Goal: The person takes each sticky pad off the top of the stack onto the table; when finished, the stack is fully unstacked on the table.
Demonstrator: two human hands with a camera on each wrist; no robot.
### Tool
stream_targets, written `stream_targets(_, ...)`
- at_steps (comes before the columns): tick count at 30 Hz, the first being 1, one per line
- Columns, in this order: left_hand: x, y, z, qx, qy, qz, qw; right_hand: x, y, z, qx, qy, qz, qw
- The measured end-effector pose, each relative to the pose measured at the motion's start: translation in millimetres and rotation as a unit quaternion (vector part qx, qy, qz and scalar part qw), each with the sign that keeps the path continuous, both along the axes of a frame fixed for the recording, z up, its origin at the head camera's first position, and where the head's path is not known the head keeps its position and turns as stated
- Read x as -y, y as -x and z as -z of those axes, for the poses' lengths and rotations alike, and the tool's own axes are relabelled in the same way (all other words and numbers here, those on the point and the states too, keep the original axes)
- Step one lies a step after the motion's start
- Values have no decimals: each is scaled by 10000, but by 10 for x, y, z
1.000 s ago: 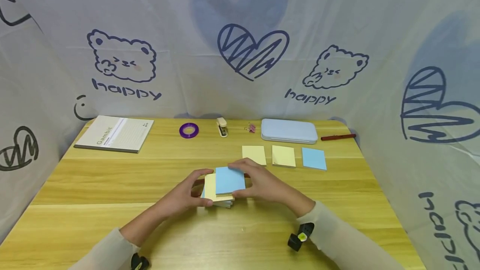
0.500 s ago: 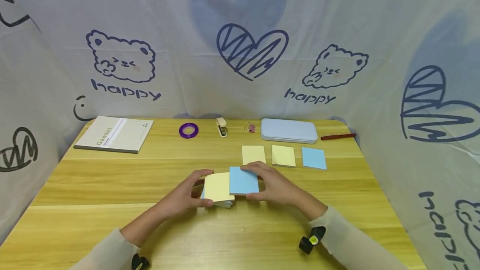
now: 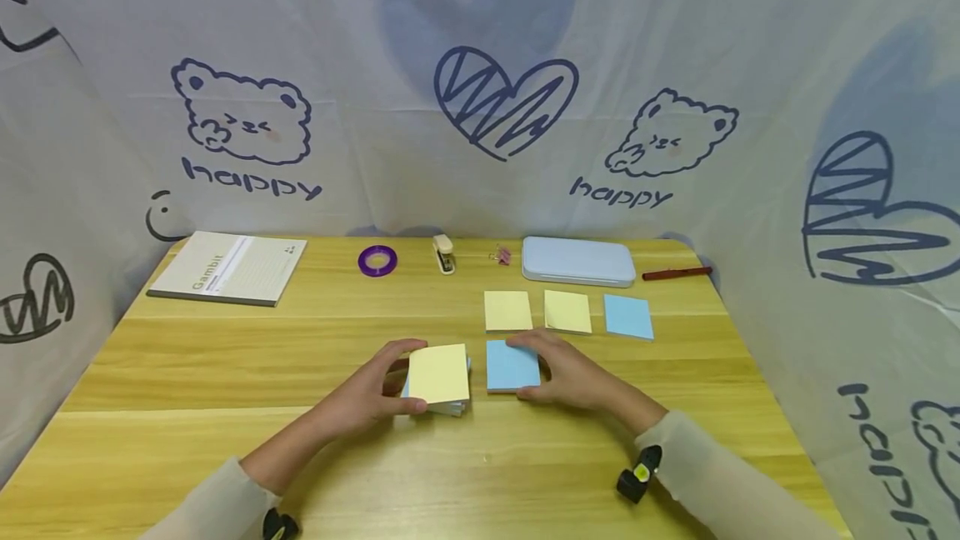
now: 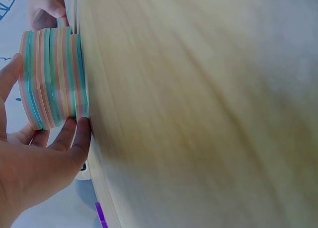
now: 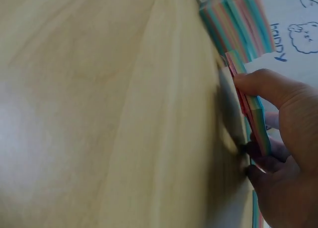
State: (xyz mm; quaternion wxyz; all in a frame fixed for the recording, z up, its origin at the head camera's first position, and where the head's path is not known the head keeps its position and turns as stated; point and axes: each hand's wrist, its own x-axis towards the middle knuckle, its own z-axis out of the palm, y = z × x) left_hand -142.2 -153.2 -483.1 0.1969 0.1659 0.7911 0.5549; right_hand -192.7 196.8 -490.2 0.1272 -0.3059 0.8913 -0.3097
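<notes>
At mid-table in the head view, a tall stack of sticky note pads has a yellow sheet on top. My left hand grips its left side, thumb at the near edge and fingers round the far edge. Striped pink, green and yellow sides of the stack show in the left wrist view, the layers slightly out of line. Just right of it, my right hand pinches a sticky note pad with a blue top between thumb and fingers. The right wrist view shows this thin pad tilted, close over the table.
Behind the hands lie two yellow pads and a blue pad in a row. Along the back edge are a notebook, purple tape roll, stapler, pink binder clip, pale blue case and dark red pen.
My right hand has carried the blue-topped pad off the stack to the right and lower, uncovering the yellow top. The left hand has stayed in place on the stack.
</notes>
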Motion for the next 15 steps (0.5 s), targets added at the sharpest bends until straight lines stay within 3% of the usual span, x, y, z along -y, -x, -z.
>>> stream_targets(15,18,-4,5,2,-9,101,9999,-13,-15,120,-355,-8,-344,9988)
